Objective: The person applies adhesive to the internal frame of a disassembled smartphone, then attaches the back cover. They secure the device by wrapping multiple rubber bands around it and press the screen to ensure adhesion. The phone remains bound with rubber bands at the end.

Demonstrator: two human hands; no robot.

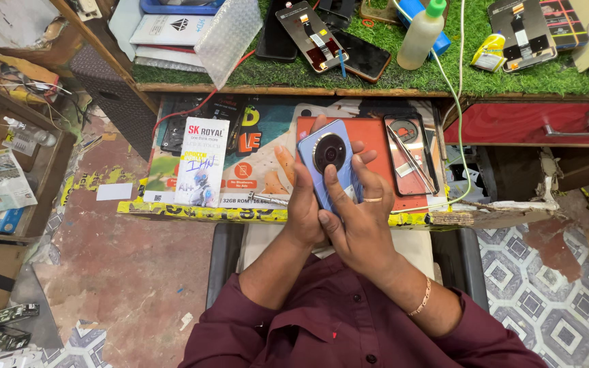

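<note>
While you hold the phone [330, 165] back-side up over the near edge of the pull-out tray [274, 212], both hands are clamped on it: your left hand [306, 204] cups its left edge and underside, and your right hand [363, 218] lies across its lower right, fingers pressing the rear panel. The risk, in my judgement, is a slip: the panel looks glossy, and the phone sits above the tray lip, so a loosened grip could drop it toward your lap or the floor. Hard finger pressure near the lens could also smear it.

The phone is pale blue, with a large round black camera housing near its far end; no damage is visible. Tweezers [410, 158] lie on a dark screen part [409, 155] to the right. A printed box [202, 162] stands to the left.
</note>
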